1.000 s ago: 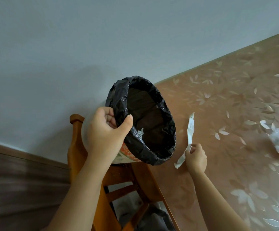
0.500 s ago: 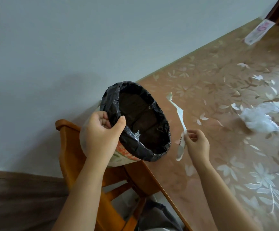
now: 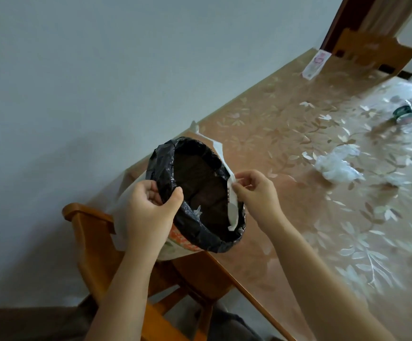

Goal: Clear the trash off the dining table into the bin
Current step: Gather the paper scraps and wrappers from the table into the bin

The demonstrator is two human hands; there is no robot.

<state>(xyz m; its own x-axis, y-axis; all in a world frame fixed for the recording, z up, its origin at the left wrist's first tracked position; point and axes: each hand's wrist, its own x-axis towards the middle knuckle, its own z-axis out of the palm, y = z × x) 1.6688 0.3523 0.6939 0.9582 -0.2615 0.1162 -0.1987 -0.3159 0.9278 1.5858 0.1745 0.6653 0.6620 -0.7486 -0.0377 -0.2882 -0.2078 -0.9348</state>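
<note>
A white bin [image 3: 131, 217] lined with a black bag [image 3: 165, 163] is held tilted beside the table's left corner. My left hand [image 3: 148, 210] grips its near rim. My right hand [image 3: 254, 193] pinches a long white paper strip [image 3: 232, 205] at the bin's right rim; the strip's lower end hangs inside the opening and its upper end sticks up past the rim. A small pale scrap lies inside the bag. On the floral table [image 3: 286, 134] lie a crumpled clear plastic wad [image 3: 335, 166], a small dark green wrapper [image 3: 404, 114] and a pink-and-white packet [image 3: 314, 64].
A wooden chair [image 3: 96, 244] stands under the bin against the pale wall. Another wooden chair back [image 3: 377, 49] rises at the table's far end. Dark cloth lies on the floor beneath the chair.
My right hand has carried the paper strip off the table to the bin's right rim, so its end now hangs inside. The view has swung, showing more of the table.
</note>
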